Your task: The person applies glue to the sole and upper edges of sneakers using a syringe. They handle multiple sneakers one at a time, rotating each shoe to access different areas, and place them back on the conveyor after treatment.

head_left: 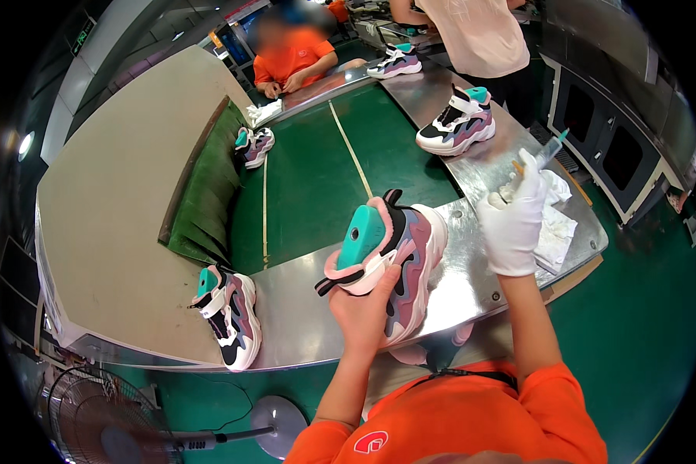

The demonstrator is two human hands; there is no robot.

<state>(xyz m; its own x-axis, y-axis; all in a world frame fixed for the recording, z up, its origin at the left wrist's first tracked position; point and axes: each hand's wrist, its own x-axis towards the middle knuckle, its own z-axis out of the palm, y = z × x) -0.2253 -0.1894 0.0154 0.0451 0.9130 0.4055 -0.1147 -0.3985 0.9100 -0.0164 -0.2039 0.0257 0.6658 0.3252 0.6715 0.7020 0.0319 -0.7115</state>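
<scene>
Teal, hard-looking, an insert fills the collar of the shoe in my bare left hand, which clasps it at the strap, thumb on the upper. The shoe sits directly in this grip above the metal ledge, tilted, sole to my right, toe toward me. Judged handling: light, stiff-soled, soft at the padded collar, not fragile; best held across the midfoot, clear of the pull loops. My gloved right hand, apart from it, is closed around a slim translucent tool, teal tip up. Beside the glove: crumpled white cloth. Further out: another shoe.
</scene>
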